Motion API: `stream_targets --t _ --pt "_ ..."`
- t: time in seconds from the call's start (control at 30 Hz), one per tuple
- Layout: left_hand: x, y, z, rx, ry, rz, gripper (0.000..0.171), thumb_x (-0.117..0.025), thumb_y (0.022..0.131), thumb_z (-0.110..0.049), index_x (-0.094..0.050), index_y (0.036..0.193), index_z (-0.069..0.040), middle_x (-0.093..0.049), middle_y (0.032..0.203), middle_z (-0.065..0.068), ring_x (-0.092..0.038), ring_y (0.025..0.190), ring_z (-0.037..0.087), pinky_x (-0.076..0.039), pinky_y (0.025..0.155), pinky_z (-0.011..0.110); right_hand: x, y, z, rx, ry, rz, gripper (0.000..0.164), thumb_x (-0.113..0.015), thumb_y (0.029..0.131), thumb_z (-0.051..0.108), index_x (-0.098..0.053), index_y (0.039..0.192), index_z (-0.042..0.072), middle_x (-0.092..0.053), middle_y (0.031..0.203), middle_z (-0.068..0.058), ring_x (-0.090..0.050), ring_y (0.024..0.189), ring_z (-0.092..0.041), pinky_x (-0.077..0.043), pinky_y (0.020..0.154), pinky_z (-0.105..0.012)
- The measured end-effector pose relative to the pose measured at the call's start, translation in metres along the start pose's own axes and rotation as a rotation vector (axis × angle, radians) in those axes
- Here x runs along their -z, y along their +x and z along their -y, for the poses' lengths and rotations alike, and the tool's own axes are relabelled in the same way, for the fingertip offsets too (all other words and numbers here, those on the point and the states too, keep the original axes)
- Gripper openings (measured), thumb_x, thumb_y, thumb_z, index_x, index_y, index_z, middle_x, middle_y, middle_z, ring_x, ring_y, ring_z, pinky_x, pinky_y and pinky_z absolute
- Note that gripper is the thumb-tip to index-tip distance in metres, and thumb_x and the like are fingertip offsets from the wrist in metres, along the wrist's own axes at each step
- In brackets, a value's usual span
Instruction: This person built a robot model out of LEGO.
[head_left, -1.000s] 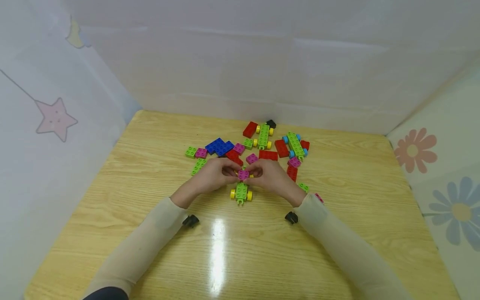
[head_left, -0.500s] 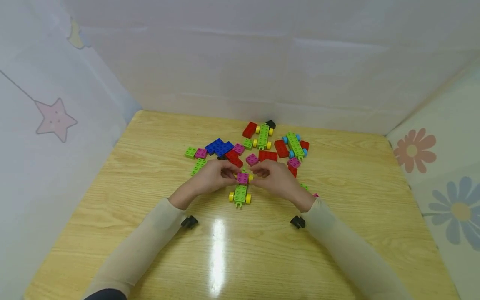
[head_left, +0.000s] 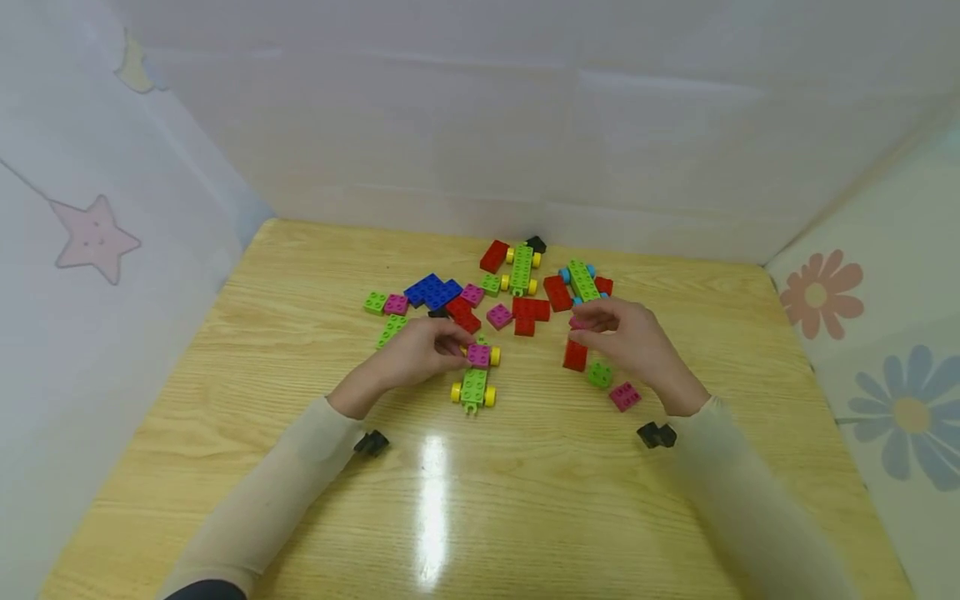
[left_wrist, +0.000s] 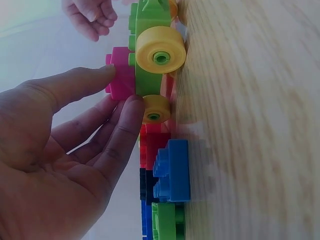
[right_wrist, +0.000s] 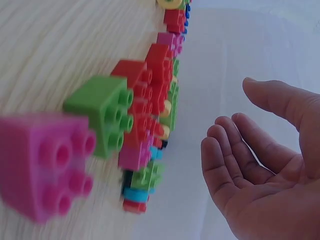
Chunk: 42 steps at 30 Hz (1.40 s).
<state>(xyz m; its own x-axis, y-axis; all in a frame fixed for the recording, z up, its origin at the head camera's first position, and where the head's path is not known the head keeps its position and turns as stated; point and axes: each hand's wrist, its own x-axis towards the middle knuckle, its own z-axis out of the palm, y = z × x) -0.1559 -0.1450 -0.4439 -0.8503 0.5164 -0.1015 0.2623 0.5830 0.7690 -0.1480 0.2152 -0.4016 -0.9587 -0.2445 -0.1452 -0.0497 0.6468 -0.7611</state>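
My left hand (head_left: 411,354) holds a pink building brick (head_left: 478,356) that sits on a green wheeled base (head_left: 474,385) with yellow wheels. In the left wrist view, the thumb lies against the studs of the pink brick (left_wrist: 122,74), and a fingertip meets its other side near a yellow wheel (left_wrist: 161,50). My right hand (head_left: 636,346) is above the bricks on the right, holding nothing. Its fingers are loosely bent with the thumb apart in the right wrist view. Below it are a red brick (head_left: 575,356), a green brick (head_left: 600,374) and a pink brick (head_left: 625,397).
Behind the hands stand a green base with yellow wheels (head_left: 522,268) and another green base with blue wheels (head_left: 583,281), the latter partly hidden. Blue bricks (head_left: 432,291), red bricks (head_left: 531,310) and several green and pink ones lie around. A white sheet (head_left: 510,150) hangs behind the table.
My right hand has left the pink brick and wheeled base and moved right over the loose bricks. My left hand stays at the pink brick. The view has shifted slightly.
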Motion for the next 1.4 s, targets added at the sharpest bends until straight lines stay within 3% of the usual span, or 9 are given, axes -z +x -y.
stream_targets --t 0.33,0.8,1.03,1.4 --pt "0.001 -0.009 -0.002 0.035 -0.002 0.002 0.032 -0.086 0.1 -0.017 -0.081 0.131 -0.008 -0.081 0.111 0.004 -0.073 0.098 0.015 -0.064 0.089 0.033 0.018 -0.007 -0.017 -0.049 -0.034 -0.01 0.05 -0.077 0.108 0.036 -0.07 0.149 0.007 -0.075 0.139 -0.015 -0.07 0.123 -0.033 -0.059 0.11 -0.054" --pt "-0.012 -0.027 -0.006 0.042 -0.018 -0.032 0.028 -0.086 0.1 -0.018 -0.082 0.128 -0.014 -0.081 0.118 0.004 -0.075 0.102 0.014 -0.066 0.093 0.035 0.003 0.015 -0.011 -0.05 -0.021 0.057 0.05 -0.078 0.107 0.037 -0.07 0.148 0.009 -0.075 0.14 -0.013 -0.07 0.128 -0.033 -0.06 0.112 -0.056" --pt "-0.014 -0.038 -0.007 0.021 -0.029 -0.04 0.028 -0.087 0.1 -0.017 -0.082 0.127 -0.012 -0.08 0.118 0.005 -0.075 0.099 0.011 -0.066 0.09 0.031 -0.02 0.04 0.019 -0.015 -0.011 0.105 0.049 -0.079 0.106 0.035 -0.07 0.149 0.012 -0.072 0.149 -0.011 -0.067 0.134 -0.034 -0.058 0.116 -0.057" --pt "-0.021 -0.053 -0.012 0.011 -0.048 -0.007 0.025 -0.086 0.1 -0.017 -0.082 0.125 -0.014 -0.08 0.112 -0.001 -0.074 0.095 0.007 -0.064 0.087 0.026 -0.087 0.084 0.08 0.175 -0.14 0.233 0.049 -0.082 0.104 0.035 -0.074 0.145 0.01 -0.076 0.145 -0.01 -0.07 0.136 -0.034 -0.059 0.115 -0.053"
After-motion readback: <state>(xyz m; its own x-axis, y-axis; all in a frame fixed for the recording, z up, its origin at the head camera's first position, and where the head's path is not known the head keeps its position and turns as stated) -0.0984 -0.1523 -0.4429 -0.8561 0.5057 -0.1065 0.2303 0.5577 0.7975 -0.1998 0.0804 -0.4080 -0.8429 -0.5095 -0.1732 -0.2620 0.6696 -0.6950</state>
